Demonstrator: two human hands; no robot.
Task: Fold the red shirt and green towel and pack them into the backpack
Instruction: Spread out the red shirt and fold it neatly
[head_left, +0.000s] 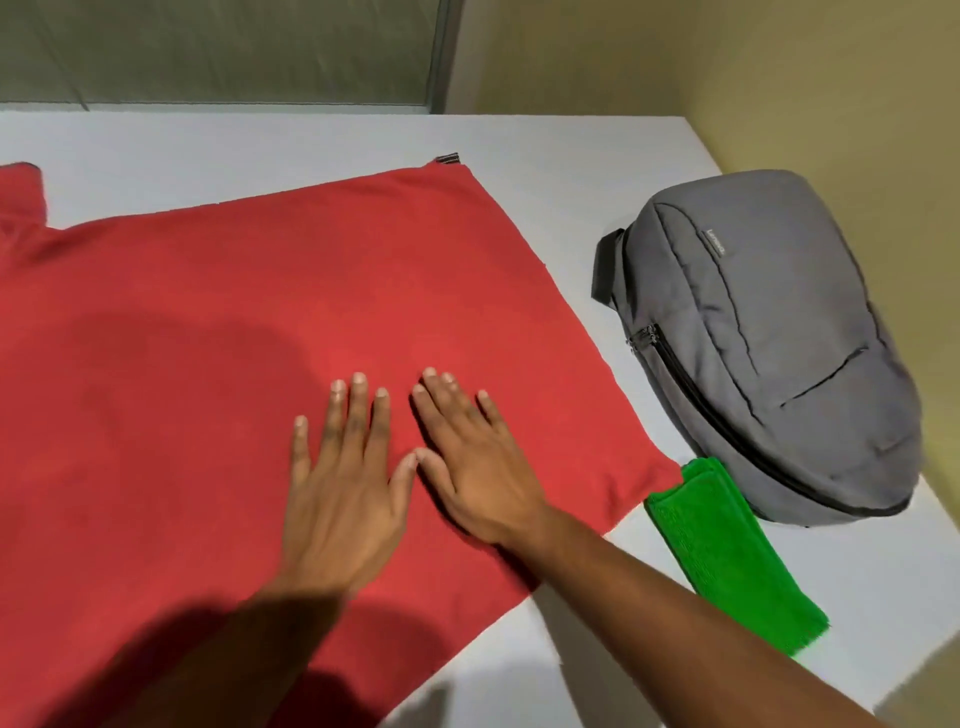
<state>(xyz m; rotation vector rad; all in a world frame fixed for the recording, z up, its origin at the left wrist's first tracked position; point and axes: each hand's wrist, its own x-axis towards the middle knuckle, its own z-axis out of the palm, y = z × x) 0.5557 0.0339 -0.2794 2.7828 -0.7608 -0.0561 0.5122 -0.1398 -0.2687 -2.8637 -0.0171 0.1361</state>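
Observation:
The red shirt (218, 332) lies spread flat across the white table (587, 156), a sleeve reaching off the left edge. My left hand (343, 483) and my right hand (478, 462) rest palm down on the shirt's lower right part, side by side, fingers apart, thumbs nearly touching. The green towel (727, 551) lies folded into a narrow strip to the right of the shirt's corner. Just beyond it the grey backpack (769, 353) lies on its back, its zips shut as far as I can see.
The table's right edge runs close behind the backpack, with a yellow-green wall (831, 78) beyond it. A glass panel (208, 47) stands behind the table's far edge. Bare table shows between the shirt and the backpack.

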